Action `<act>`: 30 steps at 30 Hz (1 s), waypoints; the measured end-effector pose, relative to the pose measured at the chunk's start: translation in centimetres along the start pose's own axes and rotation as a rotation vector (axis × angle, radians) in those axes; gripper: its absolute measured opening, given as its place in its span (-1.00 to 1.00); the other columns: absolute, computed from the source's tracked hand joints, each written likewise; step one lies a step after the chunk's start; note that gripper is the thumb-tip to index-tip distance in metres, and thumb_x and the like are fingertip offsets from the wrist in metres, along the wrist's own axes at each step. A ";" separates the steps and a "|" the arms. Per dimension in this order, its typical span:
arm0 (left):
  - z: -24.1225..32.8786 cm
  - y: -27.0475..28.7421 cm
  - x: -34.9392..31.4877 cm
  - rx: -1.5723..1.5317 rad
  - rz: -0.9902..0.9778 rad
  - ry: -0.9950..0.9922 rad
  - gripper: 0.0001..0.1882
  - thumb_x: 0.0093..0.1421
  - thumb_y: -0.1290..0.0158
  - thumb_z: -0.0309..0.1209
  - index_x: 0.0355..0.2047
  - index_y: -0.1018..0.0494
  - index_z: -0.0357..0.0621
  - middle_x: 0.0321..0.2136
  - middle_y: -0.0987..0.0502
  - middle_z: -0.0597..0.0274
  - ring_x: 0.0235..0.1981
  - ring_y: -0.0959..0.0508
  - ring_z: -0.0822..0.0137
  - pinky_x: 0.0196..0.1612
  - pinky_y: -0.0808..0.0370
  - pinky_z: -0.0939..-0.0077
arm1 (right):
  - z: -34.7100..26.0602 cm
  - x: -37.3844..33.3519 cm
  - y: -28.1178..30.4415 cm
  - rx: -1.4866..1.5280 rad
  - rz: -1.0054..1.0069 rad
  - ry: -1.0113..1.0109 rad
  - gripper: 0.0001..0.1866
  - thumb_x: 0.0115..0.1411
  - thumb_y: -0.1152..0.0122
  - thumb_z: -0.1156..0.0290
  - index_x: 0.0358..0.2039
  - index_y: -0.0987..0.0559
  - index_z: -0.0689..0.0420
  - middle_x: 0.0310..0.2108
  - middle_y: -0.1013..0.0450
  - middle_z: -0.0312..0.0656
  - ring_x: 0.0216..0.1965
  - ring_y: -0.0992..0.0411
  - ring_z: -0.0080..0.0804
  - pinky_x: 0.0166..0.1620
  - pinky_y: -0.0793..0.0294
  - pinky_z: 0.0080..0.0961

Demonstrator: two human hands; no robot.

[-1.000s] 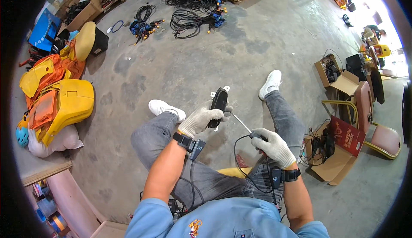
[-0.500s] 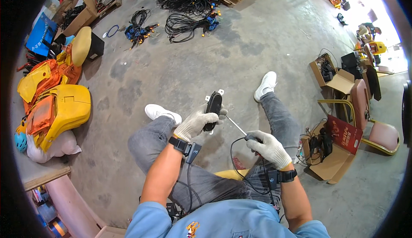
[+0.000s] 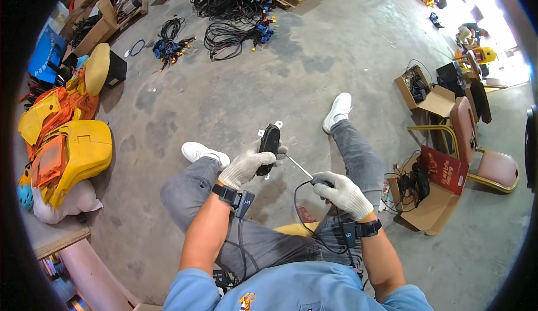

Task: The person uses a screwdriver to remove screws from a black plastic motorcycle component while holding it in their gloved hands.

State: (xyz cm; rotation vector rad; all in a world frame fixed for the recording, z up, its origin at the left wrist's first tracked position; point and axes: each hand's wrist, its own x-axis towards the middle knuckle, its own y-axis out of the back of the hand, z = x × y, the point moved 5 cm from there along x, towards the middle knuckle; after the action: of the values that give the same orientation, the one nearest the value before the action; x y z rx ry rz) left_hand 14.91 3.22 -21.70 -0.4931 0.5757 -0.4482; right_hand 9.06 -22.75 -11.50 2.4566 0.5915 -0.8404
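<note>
My left hand [image 3: 244, 167], in a white knit glove, grips a black oblong device [image 3: 269, 149] with pale tabs at its upper end. The device is tilted, its far end pointing away from me. My right hand [image 3: 343, 192], also gloved, is closed round the dark handle of a screwdriver [image 3: 300, 167]. Its long metal shaft points up and left to my left fingers beside the device; whether the tip touches anything I cannot tell. A thin black cable [image 3: 297, 213] loops down from beside my right hand toward my lap. Black bands [image 3: 369, 228] circle both wrists.
Coiled black cables [image 3: 232, 36] lie ahead on the concrete floor. Yellow and orange plastic shells [image 3: 78, 148] are piled at the left. To the right stand open cardboard boxes [image 3: 428, 213] with cables, and a padded chair [image 3: 462, 126]. A person [image 3: 473, 33] is at the far right.
The whole view has shifted slightly, so most things sit further left. My hands keep nearly the same hold, with the screwdriver and the device in about the same position relative to each other.
</note>
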 end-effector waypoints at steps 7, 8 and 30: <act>0.5 -0.3 -0.3 0.040 0.019 -0.013 -0.28 0.22 -0.28 -0.32 0.34 -0.33 -0.30 0.21 -0.58 -0.12 0.16 -0.64 0.08 0.27 -0.59 0.18 | 0.2 0.0 0.0 -0.008 0.012 -0.004 -0.58 0.37 -0.29 0.24 0.11 -0.67 0.23 -0.25 -0.67 -0.13 -0.33 -0.57 -0.49 -0.16 -0.61 -0.45; 0.5 -0.3 -0.2 0.054 0.021 -0.001 -0.28 0.22 -0.28 -0.31 0.34 -0.34 -0.29 0.19 -0.59 -0.10 0.15 -0.65 0.10 0.25 -0.59 0.19 | 0.2 0.0 0.1 -0.008 0.014 -0.005 -0.58 0.37 -0.29 0.24 0.11 -0.67 0.23 -0.25 -0.67 -0.13 -0.33 -0.57 -0.49 -0.16 -0.61 -0.45; 0.5 -0.4 -0.5 0.035 0.037 0.003 -0.34 0.22 -0.19 -0.37 0.32 -0.41 -0.34 0.17 -0.63 0.01 0.06 -0.64 0.23 0.16 -0.59 0.29 | 0.7 -0.2 0.3 -0.064 0.084 -0.055 -0.55 0.22 -0.44 0.29 0.04 -0.63 0.28 -0.24 -0.62 -0.17 -0.30 -0.60 -0.51 -0.20 -0.63 -0.46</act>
State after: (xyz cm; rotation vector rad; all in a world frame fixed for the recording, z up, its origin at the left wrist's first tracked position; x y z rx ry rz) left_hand 14.74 3.31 -20.93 -0.4476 0.5784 -0.4231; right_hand 8.77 -23.43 -11.71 2.3751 0.4842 -0.8390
